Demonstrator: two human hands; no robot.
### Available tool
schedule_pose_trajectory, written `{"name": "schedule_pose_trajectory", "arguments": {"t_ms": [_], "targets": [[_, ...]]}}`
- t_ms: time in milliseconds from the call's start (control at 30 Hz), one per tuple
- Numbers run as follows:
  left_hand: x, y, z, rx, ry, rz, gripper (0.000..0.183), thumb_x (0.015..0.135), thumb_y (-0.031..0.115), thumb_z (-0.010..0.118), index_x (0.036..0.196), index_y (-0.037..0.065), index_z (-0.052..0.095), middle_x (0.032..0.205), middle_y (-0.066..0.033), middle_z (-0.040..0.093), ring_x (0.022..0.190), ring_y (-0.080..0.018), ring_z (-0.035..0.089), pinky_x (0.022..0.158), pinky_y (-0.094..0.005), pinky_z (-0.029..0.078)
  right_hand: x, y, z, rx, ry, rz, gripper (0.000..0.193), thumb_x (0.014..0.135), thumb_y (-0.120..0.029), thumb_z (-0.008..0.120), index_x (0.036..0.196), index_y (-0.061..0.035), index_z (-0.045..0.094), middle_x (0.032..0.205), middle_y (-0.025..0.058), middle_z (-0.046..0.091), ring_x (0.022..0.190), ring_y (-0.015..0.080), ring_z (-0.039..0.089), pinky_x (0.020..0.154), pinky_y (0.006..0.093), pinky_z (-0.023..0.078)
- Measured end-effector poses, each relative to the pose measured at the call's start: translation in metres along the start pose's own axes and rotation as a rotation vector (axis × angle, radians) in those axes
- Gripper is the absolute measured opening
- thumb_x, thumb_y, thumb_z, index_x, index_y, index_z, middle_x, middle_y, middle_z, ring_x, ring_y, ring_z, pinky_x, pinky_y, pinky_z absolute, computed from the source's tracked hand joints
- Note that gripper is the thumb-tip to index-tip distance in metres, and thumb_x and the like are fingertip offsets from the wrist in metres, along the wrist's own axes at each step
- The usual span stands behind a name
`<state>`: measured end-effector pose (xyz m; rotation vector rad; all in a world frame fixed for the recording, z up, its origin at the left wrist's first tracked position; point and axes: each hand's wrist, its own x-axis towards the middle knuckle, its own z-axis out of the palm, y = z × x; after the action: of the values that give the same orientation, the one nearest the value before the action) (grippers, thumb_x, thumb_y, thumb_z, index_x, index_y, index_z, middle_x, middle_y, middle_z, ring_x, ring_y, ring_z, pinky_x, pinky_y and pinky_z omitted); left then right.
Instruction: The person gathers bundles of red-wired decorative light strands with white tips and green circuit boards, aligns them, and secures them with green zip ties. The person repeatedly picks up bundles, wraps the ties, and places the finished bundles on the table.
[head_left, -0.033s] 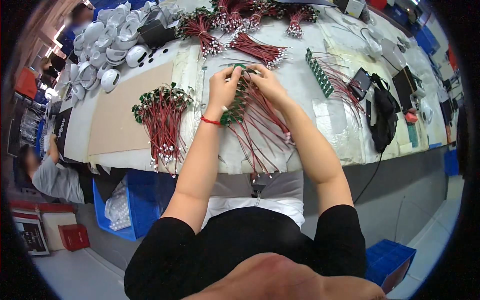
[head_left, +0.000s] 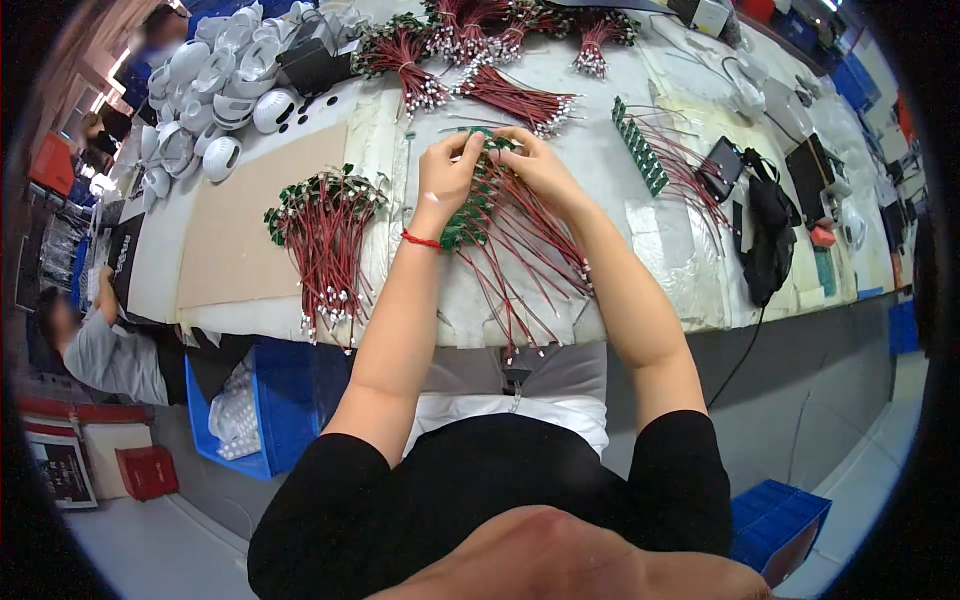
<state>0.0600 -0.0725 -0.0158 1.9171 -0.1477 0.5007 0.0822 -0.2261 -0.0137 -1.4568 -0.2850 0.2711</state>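
Note:
Both my hands meet over a white-covered table (head_left: 640, 290). My left hand (head_left: 447, 175), with a red string around its wrist, and my right hand (head_left: 537, 165) together grip a strip of small green circuit boards (head_left: 468, 218). Long red wires (head_left: 535, 260) run from the boards toward me and hang past the table's front edge. The fingertips of both hands pinch the far end of the strip.
A finished bundle of wired boards (head_left: 322, 235) lies to the left beside a cardboard sheet (head_left: 245, 220). White plastic housings (head_left: 215, 85) are piled at the far left, and red wire bundles (head_left: 520, 100) lie behind. Another green board strip (head_left: 640, 158) and black gear (head_left: 770, 235) are on the right. A seated person (head_left: 100, 345) and a blue bin (head_left: 255, 410) are at the lower left.

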Motion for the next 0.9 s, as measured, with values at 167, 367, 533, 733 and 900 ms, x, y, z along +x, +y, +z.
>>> {"name": "schedule_pose_trajectory", "arguments": {"t_ms": [167,367,533,733,900], "targets": [[-0.007,0.016,0.006,0.201,0.098,0.053,0.029,0.087,0.025,0.061,0.087,-0.003,0.067,0.072,-0.0109,0.067,0.063,-0.0116,0.058,0.059,-0.0286,0.045,0.004,0.017,0.007,-0.466,0.169,-0.354,0.022,0.081,-0.019,0.063,0.086,0.0027,0.064,0.067,0.0010,0.059,0.059,0.0082,0.051,0.053,0.0261,0.042],[-0.004,0.012,0.000,0.052,0.089,-0.054,0.029,0.087,0.025,0.061,0.088,-0.003,0.068,0.075,-0.0076,0.068,0.065,-0.0109,0.058,0.063,-0.0265,0.047,0.003,0.001,-0.003,0.241,-0.125,0.155,0.018,0.085,-0.012,0.059,0.101,-0.0034,0.061,0.087,0.0003,0.062,0.069,0.0074,0.054,0.060,0.0219,0.044],[-0.004,-0.002,-0.008,-0.346,-0.253,-0.298,0.031,0.090,0.027,0.058,0.090,-0.003,0.067,0.077,-0.0017,0.065,0.072,-0.0081,0.055,0.067,-0.0247,0.046,0.005,0.005,-0.006,-0.059,-0.003,0.042,0.017,0.080,-0.012,0.064,0.093,-0.0005,0.061,0.079,0.0024,0.062,0.066,0.0088,0.055,0.058,0.0255,0.044],[-0.008,0.005,0.004,0.187,-0.073,-0.077,0.025,0.088,0.018,0.055,0.085,-0.006,0.061,0.059,-0.0112,0.056,0.056,-0.0099,0.048,0.052,-0.0309,0.039,0.001,0.016,0.010,-0.565,0.342,-0.346,0.018,0.077,-0.013,0.066,0.085,0.0029,0.060,0.072,0.0120,0.062,0.065,0.0159,0.057,0.062,0.0325,0.046],[0.000,-0.004,0.003,-0.177,-0.021,-0.135,0.022,0.088,0.016,0.056,0.087,-0.004,0.064,0.064,-0.0086,0.060,0.060,-0.0079,0.053,0.056,-0.0282,0.043,0.004,0.004,-0.007,0.138,-0.032,0.160,0.016,0.082,-0.015,0.064,0.087,-0.0003,0.060,0.076,0.0049,0.062,0.067,0.0155,0.057,0.059,0.0317,0.046]]}}
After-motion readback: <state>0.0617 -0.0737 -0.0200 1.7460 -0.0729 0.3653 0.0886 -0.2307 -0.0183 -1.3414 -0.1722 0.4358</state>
